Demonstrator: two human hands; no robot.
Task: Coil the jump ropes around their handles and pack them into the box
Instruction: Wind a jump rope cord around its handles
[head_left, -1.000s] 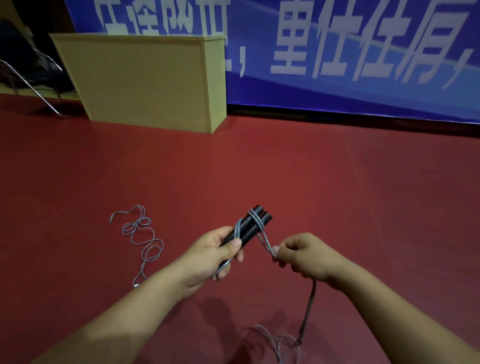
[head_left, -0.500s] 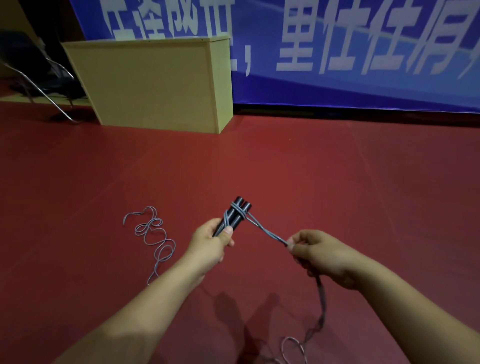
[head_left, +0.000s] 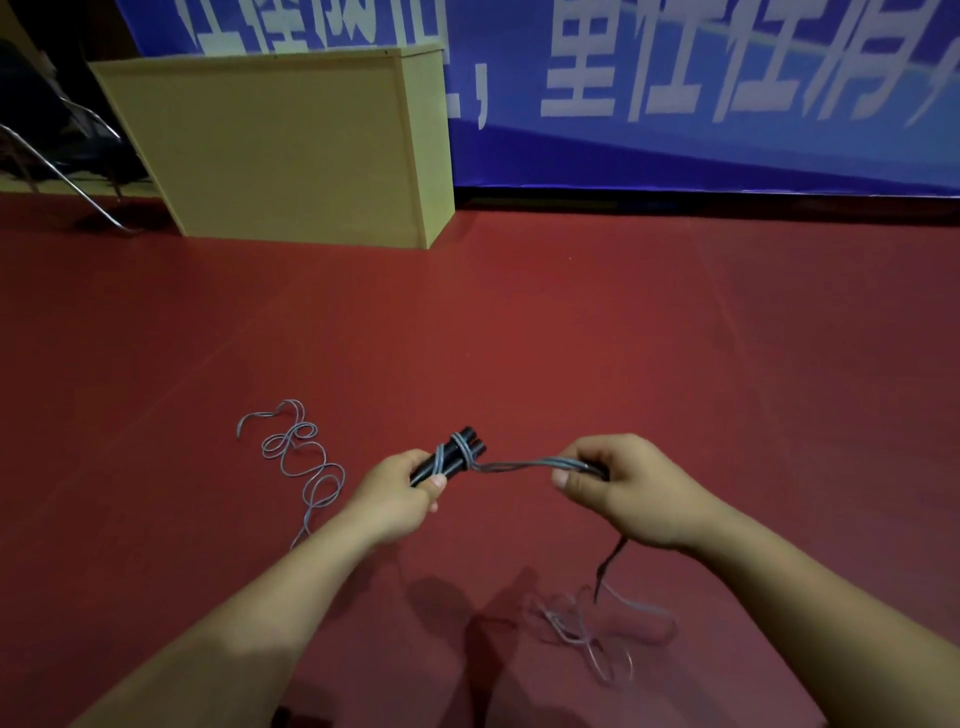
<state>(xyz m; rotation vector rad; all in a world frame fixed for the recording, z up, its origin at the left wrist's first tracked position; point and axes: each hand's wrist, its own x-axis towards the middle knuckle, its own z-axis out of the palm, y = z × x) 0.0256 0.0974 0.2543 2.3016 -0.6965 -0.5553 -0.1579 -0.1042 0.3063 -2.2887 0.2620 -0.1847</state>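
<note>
Red floor (head_left: 571, 322), blue banner (head_left: 727, 104) with white lettering along the back wall at 12–2 o'clock. Tan wooden box (head_left: 291, 150) at 11 o'clock, interior not visible. Metal chair leg (head_left: 62, 176) at 10. Left hand (head_left: 400, 493) wraps around the black handles (head_left: 457, 457), a few grey rope turns near their far end. Right hand (head_left: 623, 483) pinches the rope (head_left: 524, 463), stretched toward 3 o'clock from handles; slack trails to the floor at 5. Second rope (head_left: 304, 462) loose on floor at 9.
</note>
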